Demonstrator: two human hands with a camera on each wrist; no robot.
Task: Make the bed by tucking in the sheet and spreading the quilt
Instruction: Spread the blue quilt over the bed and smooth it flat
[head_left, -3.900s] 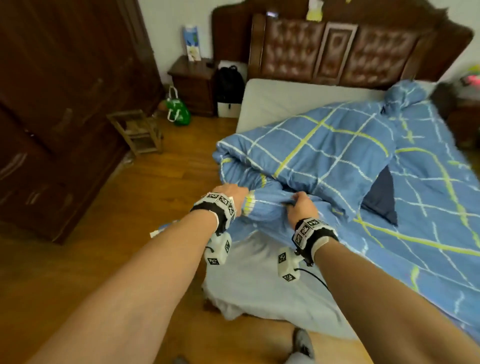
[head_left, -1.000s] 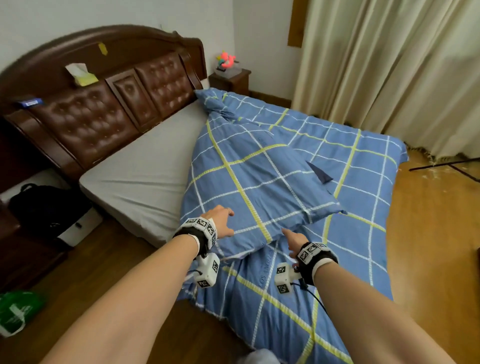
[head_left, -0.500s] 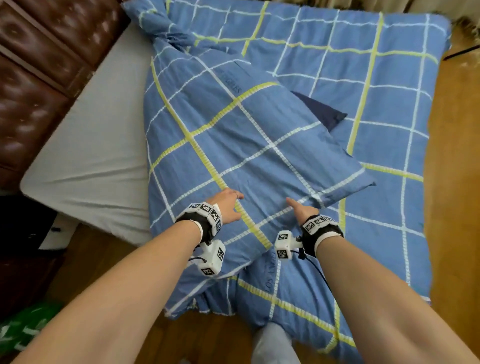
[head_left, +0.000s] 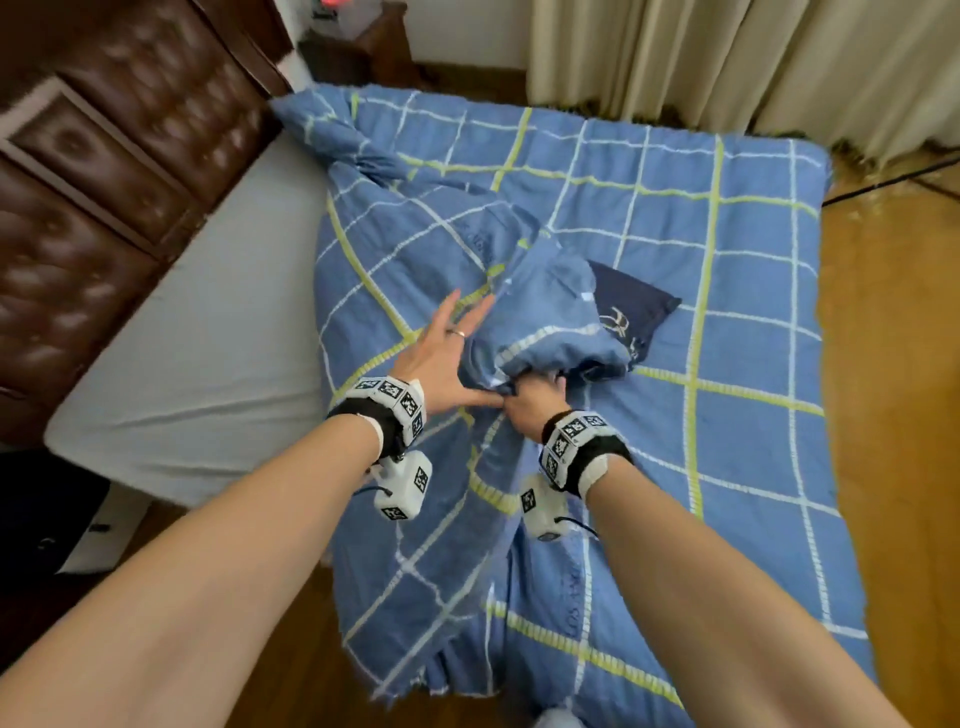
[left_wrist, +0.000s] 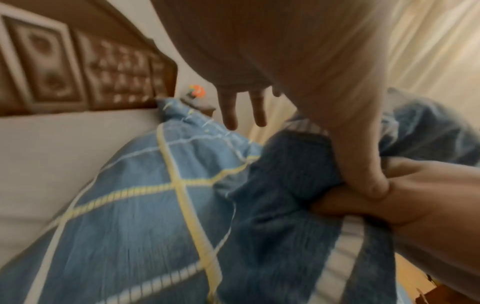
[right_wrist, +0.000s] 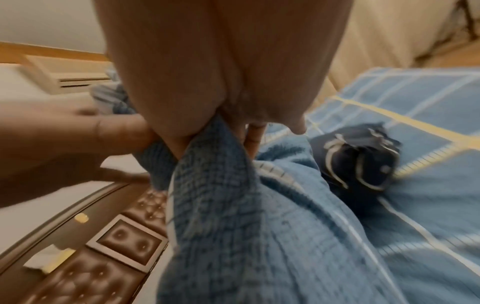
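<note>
While right hand (head_left: 535, 402) bunches quilt (head_left: 753, 270), left hand (head_left: 441, 353) apparently splayed

The quilt (head_left: 649, 218) is showing blue with white and yellow checks; the sheet (head_left: 208, 338) is looking grey, the headboard (head_left: 104, 182) brown.

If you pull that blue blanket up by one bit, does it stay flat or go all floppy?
Probably floppy: where the right hand bunches the quilt, it crumples into soft folds. It likely drags too, since its edge droops off the bed toward the floor.
</note>
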